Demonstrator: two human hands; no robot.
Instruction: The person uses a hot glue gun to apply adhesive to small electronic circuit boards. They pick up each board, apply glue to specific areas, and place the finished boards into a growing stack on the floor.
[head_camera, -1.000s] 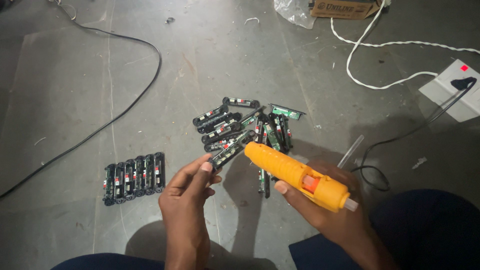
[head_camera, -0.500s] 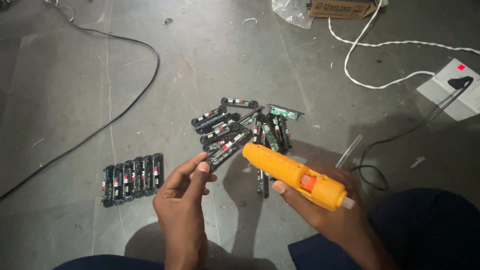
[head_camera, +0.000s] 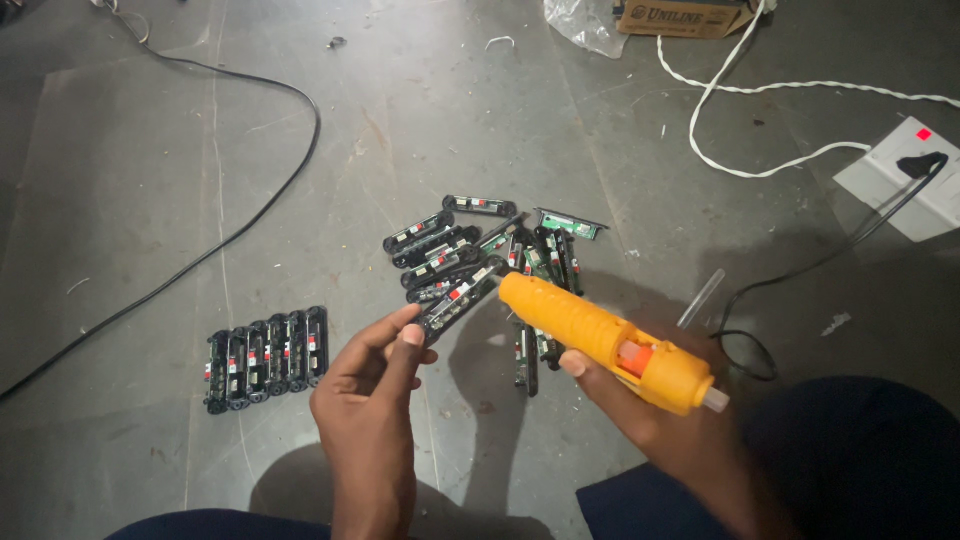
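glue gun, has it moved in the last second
Barely. The yellow glue gun in the right hand keeps its place beside the loose pile of circuit strips.

Loose heap of black oblong circuit modules (head_camera: 480, 250) spread on grey concrete floor (head_camera: 130, 180). Neat row of black modules (head_camera: 267, 357) laid left of heap. White power strip (head_camera: 900, 180) placed far right; cardboard box (head_camera: 685, 17) set behind.

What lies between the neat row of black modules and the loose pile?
Head view: bare grey floor separates the row from the pile; the left hand sits just below that gap.
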